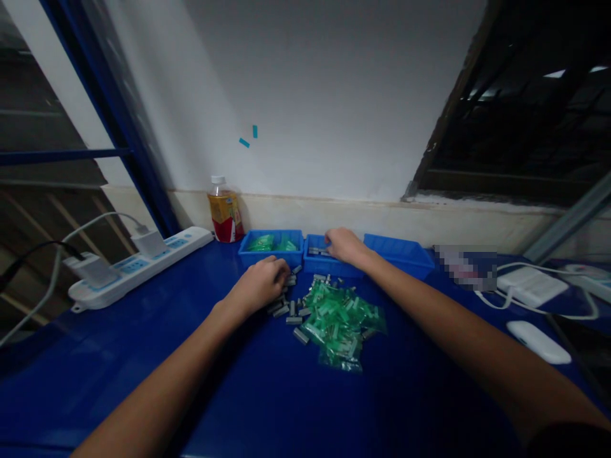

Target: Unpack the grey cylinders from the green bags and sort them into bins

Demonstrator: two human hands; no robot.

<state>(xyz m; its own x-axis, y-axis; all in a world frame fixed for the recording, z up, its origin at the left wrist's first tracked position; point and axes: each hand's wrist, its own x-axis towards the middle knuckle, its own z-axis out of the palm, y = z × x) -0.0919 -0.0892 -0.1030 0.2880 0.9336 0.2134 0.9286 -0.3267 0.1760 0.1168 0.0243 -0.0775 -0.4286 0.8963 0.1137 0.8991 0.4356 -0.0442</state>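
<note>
My left hand (pixel 261 283) rests on the blue table (pixel 267 394) with its fingers curled over small grey metal parts (pixel 289 310) scattered beside it. What it grips is hidden. My right hand (pixel 344 245) reaches into the middle blue bin (pixel 316 261), fingers bent down among grey parts there. A heap of small green plastic bags (pixel 340 321) lies between my arms. The left blue bin (pixel 272 247) holds more green bags. A third blue bin (pixel 398 253) stands to the right.
A white power strip (pixel 138 267) with two chargers plugged in lies at the left. A drink bottle (pixel 224 213) stands by the wall. White devices and cables (pixel 529 289) and a white oblong object (pixel 538 341) lie at the right.
</note>
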